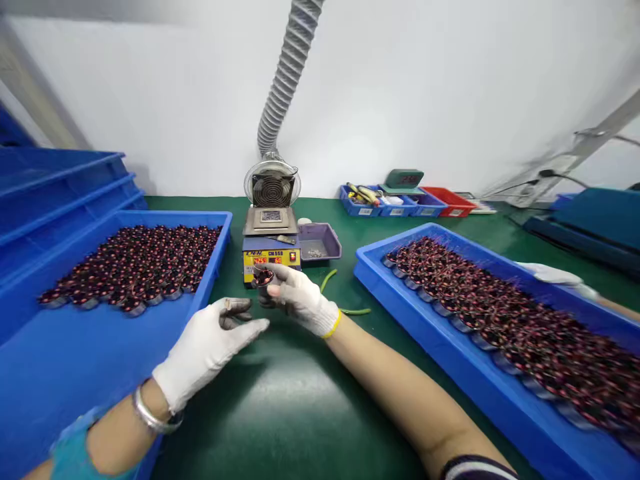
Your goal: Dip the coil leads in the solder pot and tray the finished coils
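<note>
Green benchtop [290,413] forms a lane: blue left tray [75,373] rim on one side, blue right tray [395,293] wall on the other, CM 550 solder pot [260,245] at the far end. Roomiest stretch is on the near side of both hands. Left forearm [120,433] crosses the left tray's rim; right forearm [395,380] runs near the right tray. Purple bin [333,235] sits just beside the pot, green strip [355,311] by the right wrist.

Small round part [263,277] is held in front of the pot's display [260,261]: dark top, coppery-pink spots, greyish side, fine detail too small to read. White-gloved right hand [300,297], dirty fingertips, pinches it between thumb and fingers. White-gloved left hand [205,343]: fingers half-curled, thumb spread away, gap toward the part, nothing visible in the grip.
</note>
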The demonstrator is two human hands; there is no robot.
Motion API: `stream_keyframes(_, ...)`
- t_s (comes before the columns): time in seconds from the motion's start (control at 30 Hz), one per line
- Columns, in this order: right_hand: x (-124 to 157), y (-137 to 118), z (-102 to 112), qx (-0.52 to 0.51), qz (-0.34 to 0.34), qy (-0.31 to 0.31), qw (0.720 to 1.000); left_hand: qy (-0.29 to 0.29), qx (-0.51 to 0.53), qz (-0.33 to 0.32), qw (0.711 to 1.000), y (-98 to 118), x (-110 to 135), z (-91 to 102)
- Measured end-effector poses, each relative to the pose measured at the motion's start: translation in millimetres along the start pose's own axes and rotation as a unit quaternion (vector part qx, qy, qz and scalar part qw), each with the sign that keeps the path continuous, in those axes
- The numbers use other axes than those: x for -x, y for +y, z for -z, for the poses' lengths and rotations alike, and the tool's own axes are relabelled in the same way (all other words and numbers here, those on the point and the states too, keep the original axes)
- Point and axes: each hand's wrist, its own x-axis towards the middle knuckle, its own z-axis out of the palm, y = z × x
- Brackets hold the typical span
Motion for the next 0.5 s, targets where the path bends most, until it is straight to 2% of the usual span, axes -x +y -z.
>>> stream_keyframes(0.13, 8.2, -12.9, -1.0, 0.01, -0.018, -0.031, 0.999, -0.003, 0.084, -0.025, 0.996, -4.3, -1.4, 4.2)
stream_keyframes(0.23, 13.1, -8.4, -4.5, 0.035, -0.041, -0.044, 0.998, -0.031, 0.171, -0.044, 0.984, -9.2, -2.0, 11.9)
stream_keyframes(0.33, 15.8, 0.2, -9.7, 0.074, -0.075, -0.059, 0.993, -0.051, 0.232, -0.035, 0.971, -14.2, -2.6, 17.0)
stream_keyframes(0.5, 15.8, 2.6, -13.7, 0.108, -0.096, -0.06, 0.988, -0.009, 0.298, -0.017, 0.954, -16.3, -5.4, 20.6)
